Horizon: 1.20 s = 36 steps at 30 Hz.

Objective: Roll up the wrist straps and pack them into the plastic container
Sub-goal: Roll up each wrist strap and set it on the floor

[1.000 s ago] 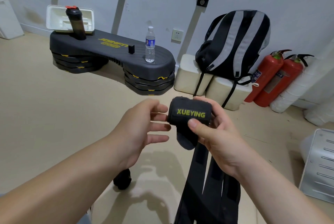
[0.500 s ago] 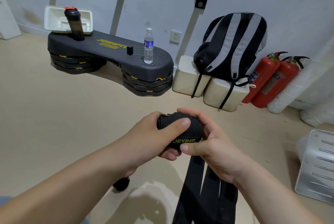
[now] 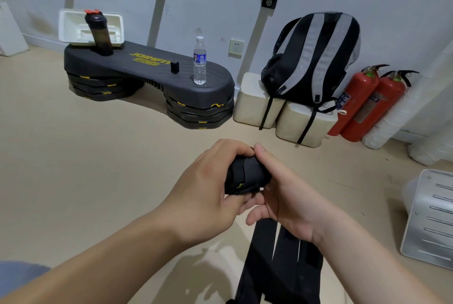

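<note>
Head view: left hand (image 3: pixel 206 196) and right hand (image 3: pixel 286 198) both clasp one rolled wrist strap (image 3: pixel 247 176). Three loose strap tails (image 3: pixel 262 254) hang below them.

At 11 o'clock, the black step platform (image 3: pixel 117 63) carries the yellow brand word "JOINFIT" along its top. A smaller yellow boxed word sits just beneath it, too blurred to read. Standing on the platform, nearer 12 o'clock, the water bottle (image 3: pixel 199 63) has a blue-and-white label whose print is too small to make out. Toward 3 o'clock, the two red fire extinguishers (image 3: pixel 360 102) bear pale labels, also unreadable. Near 6 o'clock, the rolled wrist strap (image 3: pixel 250 173) shows one yellow mark shaped like an X at its 7 o'clock edge, beside the left hand (image 3: pixel 208 193). Nothing more can be read there.
</note>
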Motion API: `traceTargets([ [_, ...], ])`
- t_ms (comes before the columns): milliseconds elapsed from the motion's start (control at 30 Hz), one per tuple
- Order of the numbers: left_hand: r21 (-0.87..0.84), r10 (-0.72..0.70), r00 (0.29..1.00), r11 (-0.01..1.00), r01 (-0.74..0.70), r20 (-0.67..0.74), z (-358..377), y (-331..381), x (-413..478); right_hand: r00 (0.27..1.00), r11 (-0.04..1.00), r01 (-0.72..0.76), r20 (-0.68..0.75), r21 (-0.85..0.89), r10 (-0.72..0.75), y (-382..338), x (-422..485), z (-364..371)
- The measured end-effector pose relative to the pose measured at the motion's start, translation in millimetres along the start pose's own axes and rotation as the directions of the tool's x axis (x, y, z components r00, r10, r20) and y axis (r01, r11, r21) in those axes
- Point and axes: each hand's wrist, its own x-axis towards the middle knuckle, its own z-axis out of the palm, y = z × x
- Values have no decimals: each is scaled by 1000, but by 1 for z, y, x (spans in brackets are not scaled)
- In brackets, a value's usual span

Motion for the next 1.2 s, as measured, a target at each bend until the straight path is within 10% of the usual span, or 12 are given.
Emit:
traceTargets([
  [200, -38, 1, 1000, 999, -2, -29, 6, 4, 1, 995, 998, 64, -74, -22, -65, 0, 0, -1],
  [567, -290, -359, 904, 862, 416, 230, 1, 5, 6, 877, 915, 291, -304, -279, -371, 9, 0, -2],
  [967, 50, -244, 952, 970, 239, 184, 21, 2, -34, 960, 920, 148, -170, -362, -221, 26, -22, -3],
  [1200, -197, -372, 918, 898, 393, 138, 50, 14, -50, 943, 899, 129, -230, -418, -242, 40, -35, -11],
])
